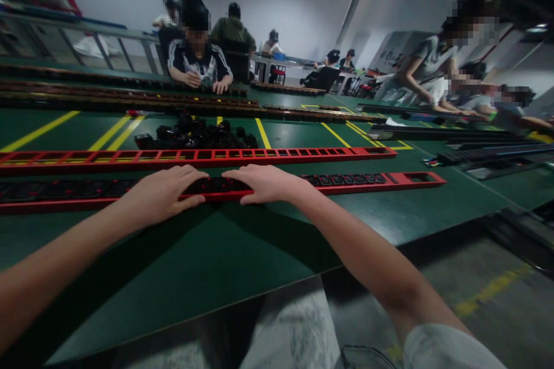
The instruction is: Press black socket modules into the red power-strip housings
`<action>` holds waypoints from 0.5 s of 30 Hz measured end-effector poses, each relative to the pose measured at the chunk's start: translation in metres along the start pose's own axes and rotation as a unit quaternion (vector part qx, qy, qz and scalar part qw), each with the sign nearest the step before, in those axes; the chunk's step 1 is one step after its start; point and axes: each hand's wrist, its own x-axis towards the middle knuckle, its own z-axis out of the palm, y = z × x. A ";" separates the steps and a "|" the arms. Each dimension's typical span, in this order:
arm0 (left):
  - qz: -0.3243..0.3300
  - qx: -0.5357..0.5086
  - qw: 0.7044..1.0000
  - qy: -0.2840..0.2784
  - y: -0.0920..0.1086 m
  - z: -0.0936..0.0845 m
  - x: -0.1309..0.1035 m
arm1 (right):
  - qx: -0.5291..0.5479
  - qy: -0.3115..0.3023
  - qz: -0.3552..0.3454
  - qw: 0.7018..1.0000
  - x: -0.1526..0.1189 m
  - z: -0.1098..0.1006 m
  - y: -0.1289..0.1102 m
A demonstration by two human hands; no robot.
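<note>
A long red frame [418,187] lies across the green table, with black square pieces [346,180] set in a row along it. My left hand [162,193] spans this frame left of its middle, thumb on the near edge and fingers reaching over the top. Just to the right, my right hand [270,183] grips it the same way, fingertips pointing toward the left hand. Between the two hands a few black pieces show in the frame. What lies under the palms is hidden. Behind it runs a second red frame [374,153] with open slots.
A pile of loose black parts [197,134] sits behind the second frame. Farther back lie long dark strips [130,95], and a co-worker [199,60] sits beyond them. More people work at the right around dark rails [445,132]. The table's near edge [259,297] crosses below my arms.
</note>
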 end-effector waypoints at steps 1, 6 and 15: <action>-0.002 0.003 1.000 0.000 -0.001 0.001 0.000 | -0.003 -0.020 0.025 0.999 -0.002 -0.005 0.001; -0.014 0.031 0.999 -0.023 -0.001 0.001 0.002 | -0.025 -0.099 0.115 0.988 -0.011 -0.021 0.007; -0.012 0.036 0.999 -0.023 -0.010 -0.013 0.001 | -0.034 -0.012 0.058 0.998 -0.007 -0.012 0.014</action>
